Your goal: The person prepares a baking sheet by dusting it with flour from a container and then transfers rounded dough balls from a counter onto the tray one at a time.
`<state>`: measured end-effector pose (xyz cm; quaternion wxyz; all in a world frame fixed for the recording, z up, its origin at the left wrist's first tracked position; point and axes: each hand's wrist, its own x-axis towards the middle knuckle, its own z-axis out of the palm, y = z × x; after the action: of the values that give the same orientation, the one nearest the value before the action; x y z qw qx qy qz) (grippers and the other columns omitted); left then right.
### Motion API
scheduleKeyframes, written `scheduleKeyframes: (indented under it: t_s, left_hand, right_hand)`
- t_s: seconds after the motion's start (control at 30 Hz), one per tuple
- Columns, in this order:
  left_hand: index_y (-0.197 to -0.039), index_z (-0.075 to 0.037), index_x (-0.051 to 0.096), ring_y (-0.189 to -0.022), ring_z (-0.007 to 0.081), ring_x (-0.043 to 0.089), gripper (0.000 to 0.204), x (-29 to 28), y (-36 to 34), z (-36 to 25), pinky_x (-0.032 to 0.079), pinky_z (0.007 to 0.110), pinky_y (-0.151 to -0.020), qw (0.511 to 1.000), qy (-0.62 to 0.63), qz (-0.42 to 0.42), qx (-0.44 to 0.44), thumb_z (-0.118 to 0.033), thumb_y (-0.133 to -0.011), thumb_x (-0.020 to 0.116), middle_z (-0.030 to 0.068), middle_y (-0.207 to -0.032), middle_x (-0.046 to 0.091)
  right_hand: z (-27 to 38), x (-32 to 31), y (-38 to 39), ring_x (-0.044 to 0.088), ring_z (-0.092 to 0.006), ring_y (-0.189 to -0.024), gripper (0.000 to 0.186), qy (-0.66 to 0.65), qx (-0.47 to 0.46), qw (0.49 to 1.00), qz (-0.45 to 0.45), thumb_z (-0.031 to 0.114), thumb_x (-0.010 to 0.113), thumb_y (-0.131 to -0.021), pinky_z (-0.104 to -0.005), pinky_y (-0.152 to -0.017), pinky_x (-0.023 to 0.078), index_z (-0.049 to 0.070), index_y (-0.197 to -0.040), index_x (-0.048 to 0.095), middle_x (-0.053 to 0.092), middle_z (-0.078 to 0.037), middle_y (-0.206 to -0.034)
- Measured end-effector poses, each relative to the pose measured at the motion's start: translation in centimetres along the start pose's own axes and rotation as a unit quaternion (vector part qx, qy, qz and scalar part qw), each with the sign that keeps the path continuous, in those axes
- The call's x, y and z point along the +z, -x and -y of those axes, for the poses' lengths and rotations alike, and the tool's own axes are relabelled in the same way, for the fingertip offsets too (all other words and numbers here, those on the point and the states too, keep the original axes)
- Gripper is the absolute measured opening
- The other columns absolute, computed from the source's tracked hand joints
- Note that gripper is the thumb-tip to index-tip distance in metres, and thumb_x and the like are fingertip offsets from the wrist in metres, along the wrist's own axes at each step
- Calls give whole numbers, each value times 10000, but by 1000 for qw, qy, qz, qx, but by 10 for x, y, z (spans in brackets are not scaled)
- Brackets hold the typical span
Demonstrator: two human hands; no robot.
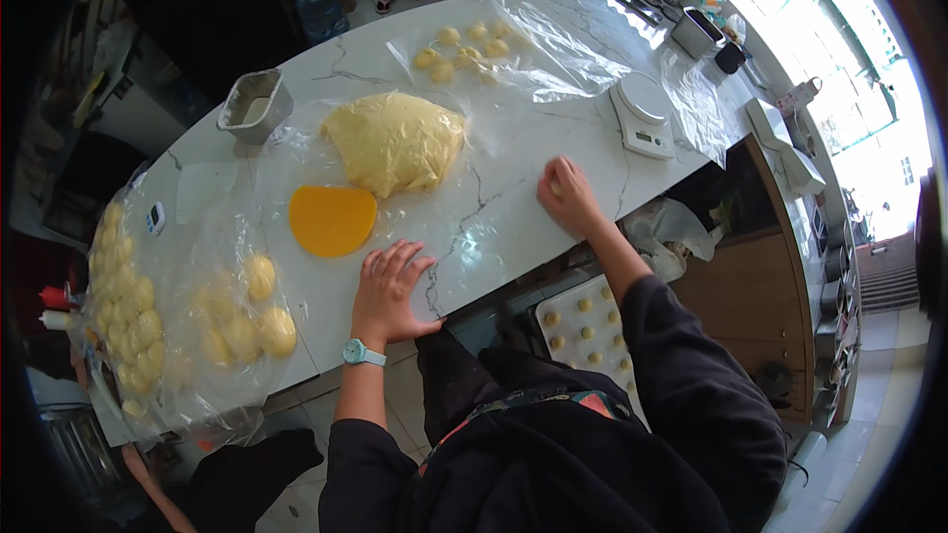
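Observation:
My left hand (390, 288), with a light blue watch (364, 352) on its wrist, rests at the near edge of the marble table. Its fingers are stretched and the thumb is spread; nothing is in it. Further right, my right hand (567, 199) is curled on the tabletop around a small piece of dough, of which only a pale bit shows by the fingers. A large mound of yellow dough (395, 143) lies beyond my hands, under clear plastic. Left of it, nearer me, is a rounded yellow-orange dough scraper (333, 221).
A white kitchen scale (642, 114) stands at the right. Plastic film covers dough balls (276, 332) at the left and small ones (448, 37) at the back. A metal tin (255, 107) stands back left. Below the table is a tray (543, 318) of small dough pieces. Another person's arm (156, 489) shows lower left.

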<state>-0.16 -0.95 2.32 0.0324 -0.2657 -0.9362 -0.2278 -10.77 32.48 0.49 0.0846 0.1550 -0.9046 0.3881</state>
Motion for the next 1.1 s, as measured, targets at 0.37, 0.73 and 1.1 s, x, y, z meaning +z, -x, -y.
scheduleKeyframes:
  t_s: [0.37,0.73,1.1]
  left_hand:
    - [-1213,-193,538,-1332,258,385,789,-6,1,-6,255,468,-1119,999,-30,26,2,-471,-523,804,50,-1365,467]
    - [-1254,-122,510,-1295,338,415,814,11,1,0,284,495,-1074,995,-76,12,65,-470,-578,801,122,-1378,471]
    - [-1311,-93,407,-1316,350,350,823,11,-7,6,266,529,-1050,984,-118,66,112,-507,-686,746,155,-1399,394]
  right_hand:
    - [29,0,27,567,-290,-1098,561,-110,57,992,-23,127,698,-774,-369,-953,452,104,-1290,478,617,-108,-1096]
    - [-48,-108,258,619,-105,-921,413,-337,354,860,-144,231,703,-890,-273,-849,504,29,-1234,594,653,-39,-1014]
    - [-38,104,573,644,-177,-927,436,-163,746,526,-374,151,774,-750,-320,-808,521,22,-1137,621,672,-97,-1005]
